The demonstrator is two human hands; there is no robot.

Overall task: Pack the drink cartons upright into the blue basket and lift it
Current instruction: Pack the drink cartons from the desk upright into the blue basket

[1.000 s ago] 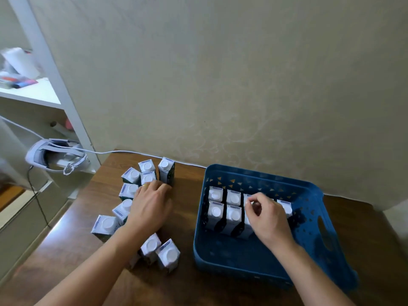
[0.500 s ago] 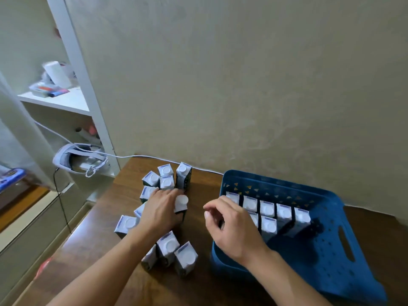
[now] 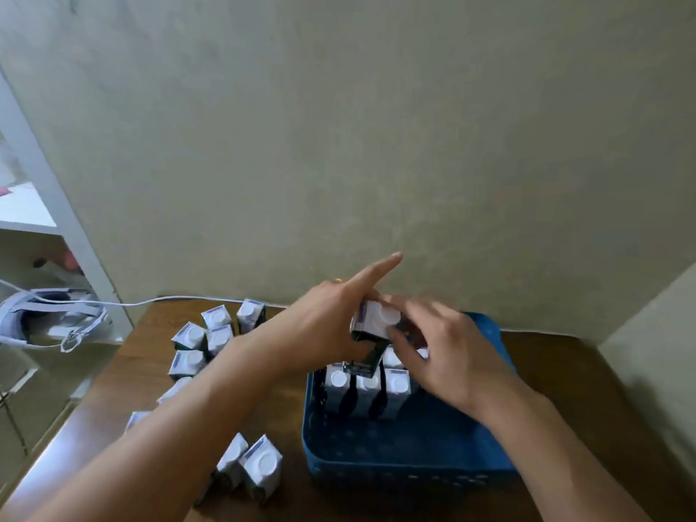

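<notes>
With our left hand gripping a carton above the blue basket and our blurred right hand touching it, a fumbled handover could topple the packed cartons.

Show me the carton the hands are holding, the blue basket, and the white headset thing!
held carton (image 3: 377, 319): head view, on its white top by the round cap.
blue basket (image 3: 406, 470): head view, on its near wall.
white headset (image 3: 22, 318): head view, on its front shell at the left edge.
</notes>
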